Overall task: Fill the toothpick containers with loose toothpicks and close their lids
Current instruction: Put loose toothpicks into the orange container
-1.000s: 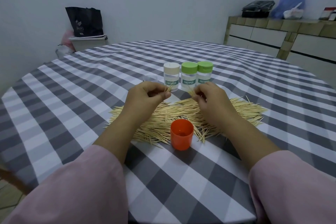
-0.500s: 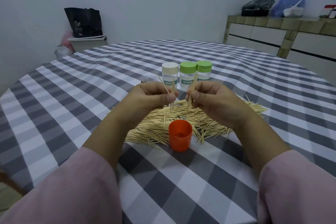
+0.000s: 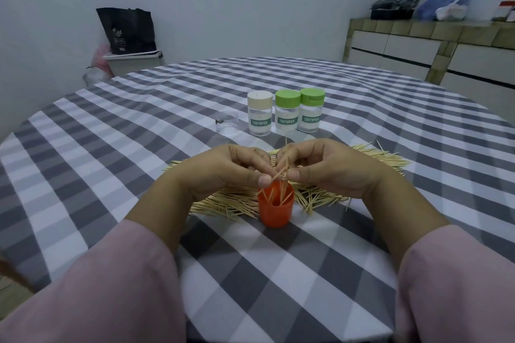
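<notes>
Both hands meet above the small open orange plastic cup (image 3: 276, 207), which stands on the round surface covered in grey-and-white checked cloth (image 3: 278, 273), toward its near edge. The left hand (image 3: 223, 168) has a narrow grip, thumb and forefinger pinching a few thin wooden toothpicks (image 3: 280, 174) just over the cup's mouth; the right hand (image 3: 326, 167) pinches the same small bunch from the other side, fingers curled in. Several toothpicks lean inside the cup. Behind and to both sides of the cup spreads a flat heap of loose toothpicks (image 3: 370, 157). Farther toward the middle of the surface stand three clear toothpick containers in a row, close together: one with a cream lid (image 3: 259, 114), two with green lids (image 3: 288, 113) (image 3: 311, 111), all lidded. Just left of them sits a short clear lidless container (image 3: 228, 122). The cloth lies bare toward the left, right and far edges.
</notes>
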